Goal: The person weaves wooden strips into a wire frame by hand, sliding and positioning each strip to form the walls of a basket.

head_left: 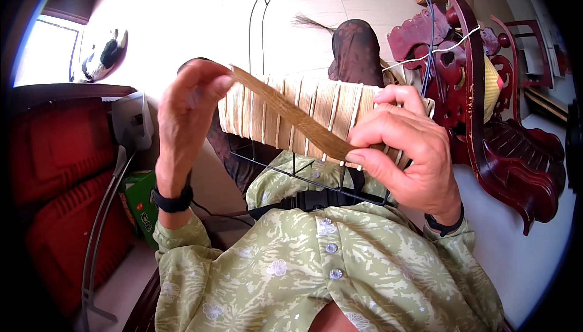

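Observation:
A flat tan strip of dried plant fibre (291, 116) slants in front of my chest, its upper end to the left. My left hand (188, 110) is closed near that upper end, thumb against fingers. Thumb and fingers of my right hand (410, 147) pinch the lower end. Just behind the strip is a woven panel (249, 110) of pale strips crossed by whitish cords, fixed on a dark wire frame (273, 168). The frame rests over my lap, and its tall arch rises beyond the panel. My right hand lies over the panel's right end and hides part of it.
A carved dark red wooden seat (477, 113) stands close on the right, with a white cord (437, 50) running to it. On the left are red slatted panels (67, 144), a green box (139, 201) and a grey metal stand (100, 247). A black-and-white animal (109, 56) lies at the far left.

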Tool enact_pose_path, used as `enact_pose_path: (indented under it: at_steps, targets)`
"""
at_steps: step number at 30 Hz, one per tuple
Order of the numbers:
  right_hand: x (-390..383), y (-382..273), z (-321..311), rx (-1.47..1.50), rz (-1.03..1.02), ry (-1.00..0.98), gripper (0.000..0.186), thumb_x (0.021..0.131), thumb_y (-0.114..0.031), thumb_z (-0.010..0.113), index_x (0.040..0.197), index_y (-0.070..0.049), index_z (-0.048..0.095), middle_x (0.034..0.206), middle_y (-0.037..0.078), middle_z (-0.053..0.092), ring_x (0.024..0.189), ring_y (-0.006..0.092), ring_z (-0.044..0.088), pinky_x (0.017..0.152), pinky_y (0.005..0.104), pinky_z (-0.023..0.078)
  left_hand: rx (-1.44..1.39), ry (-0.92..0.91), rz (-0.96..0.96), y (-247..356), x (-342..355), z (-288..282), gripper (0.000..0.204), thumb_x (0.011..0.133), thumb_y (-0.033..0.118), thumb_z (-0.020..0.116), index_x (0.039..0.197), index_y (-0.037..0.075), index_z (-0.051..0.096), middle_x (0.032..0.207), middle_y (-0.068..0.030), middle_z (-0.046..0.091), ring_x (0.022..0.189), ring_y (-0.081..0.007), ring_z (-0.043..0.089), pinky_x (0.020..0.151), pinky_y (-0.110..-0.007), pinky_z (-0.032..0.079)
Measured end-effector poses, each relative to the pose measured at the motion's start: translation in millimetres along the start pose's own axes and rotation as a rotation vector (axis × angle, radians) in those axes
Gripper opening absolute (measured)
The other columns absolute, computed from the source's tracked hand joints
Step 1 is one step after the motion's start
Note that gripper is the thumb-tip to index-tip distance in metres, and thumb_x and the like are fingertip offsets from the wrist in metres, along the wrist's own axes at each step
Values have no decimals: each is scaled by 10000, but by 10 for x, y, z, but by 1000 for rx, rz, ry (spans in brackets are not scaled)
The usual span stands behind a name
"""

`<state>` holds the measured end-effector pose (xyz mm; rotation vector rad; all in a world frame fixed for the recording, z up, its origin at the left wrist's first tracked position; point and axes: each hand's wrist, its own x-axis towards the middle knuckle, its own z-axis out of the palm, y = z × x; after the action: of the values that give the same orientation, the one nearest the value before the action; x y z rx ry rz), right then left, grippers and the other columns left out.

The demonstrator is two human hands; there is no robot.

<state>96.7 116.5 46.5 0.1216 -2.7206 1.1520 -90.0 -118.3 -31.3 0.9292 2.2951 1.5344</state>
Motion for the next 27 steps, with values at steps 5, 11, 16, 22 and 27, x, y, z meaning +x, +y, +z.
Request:
enact_pose_path:
  at_steps: [5, 11, 16, 22, 27]
  targets:
    - [-28, -7, -140, 229, -8, -74, 178, 832, -126, 829, 876, -42, 679, 815, 28, 683, 748, 180, 619, 937, 418, 432, -697, -90, -274, 385, -370, 518, 208, 1065, 168, 612, 1074, -24, 690, 906, -45, 690, 775, -101, 634, 711, -268, 541]
    - [-166, -63, -120, 968, 339, 142, 184, 925, -8, 736, 1061, 57, 630, 1034, 101, 678, 965, 151, 633, 866, 289, 508, -259, -55, -58, 636, -476, 1132, 160, 927, 159, 757, 1005, 49, 672, 840, -102, 673, 669, -232, 674, 596, -342, 528]
    - [-177, -23, -75, 835, 178, 209, 313, 919, -194, 792, 1019, 11, 577, 948, 115, 681, 736, 152, 617, 776, 325, 509, 107, 26, 78, 713, -527, 1230, 224, 910, 230, 774, 973, 71, 629, 842, -99, 676, 669, -307, 679, 594, -416, 525]
    - [-57, -104, -52, 1050, -104, 199, 297, 919, -187, 804, 1009, 29, 621, 879, 93, 677, 731, 172, 595, 779, 390, 480, -96, -60, -8, 660, -541, 1236, 182, 916, 184, 760, 891, 47, 644, 778, -115, 677, 634, -289, 677, 578, -404, 513]
    - [-76, -162, -100, 706, -72, 86, 232, 830, -128, 873, 912, 23, 716, 838, 81, 693, 712, 164, 619, 666, 330, 490, -446, -166, -210, 521, -479, 1210, 195, 903, 185, 773, 839, 35, 665, 647, -16, 609, 551, -86, 570, 530, -275, 464]
